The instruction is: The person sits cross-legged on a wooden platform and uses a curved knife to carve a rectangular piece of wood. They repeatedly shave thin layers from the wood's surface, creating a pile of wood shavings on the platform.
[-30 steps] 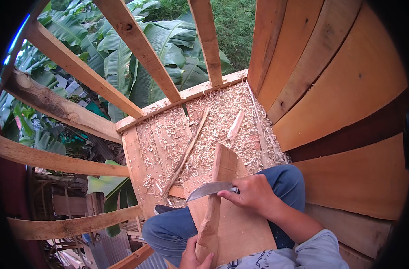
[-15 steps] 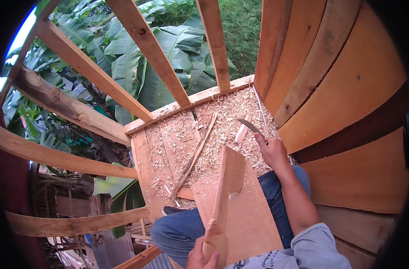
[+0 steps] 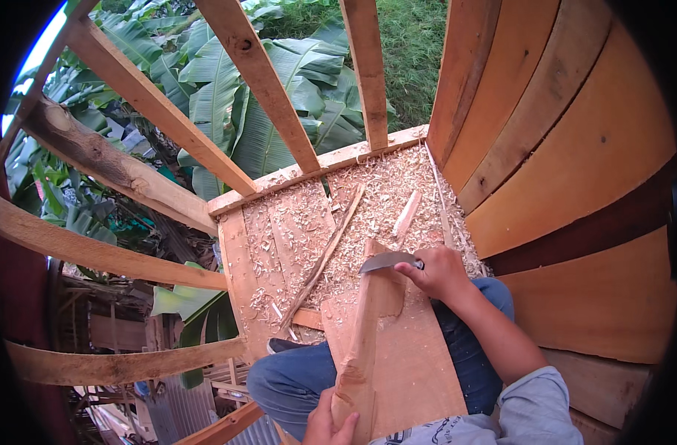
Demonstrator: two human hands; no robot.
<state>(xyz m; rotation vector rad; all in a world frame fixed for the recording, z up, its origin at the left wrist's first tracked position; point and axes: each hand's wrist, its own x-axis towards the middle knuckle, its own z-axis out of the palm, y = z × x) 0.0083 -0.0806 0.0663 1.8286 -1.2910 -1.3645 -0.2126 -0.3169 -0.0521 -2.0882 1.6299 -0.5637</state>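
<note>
My right hand (image 3: 440, 274) grips the handle of a knife with a curved blade (image 3: 385, 261). That blade lies at the far end of a long piece of wood (image 3: 361, 334) and seems to touch it. My left hand (image 3: 331, 423) clasps the wood's near end, thumb on its right side. Beneath the piece a flat wooden board (image 3: 420, 356) rests across my lap. The wood tilts away from me, its upper edge unevenly cut.
Wood shavings (image 3: 383, 174) cover much of the plank floor, with a thin stick (image 3: 327, 256) and a short offcut (image 3: 407, 213) among them. Wooden bars (image 3: 268, 81) stand ahead and to the left, banana leaves beyond. A plank wall (image 3: 568, 200) rises on the right.
My right hand has brought the knife down and toward me, from above the shavings onto the far end of the wood. My left hand keeps its hold; the view has shifted slightly.
</note>
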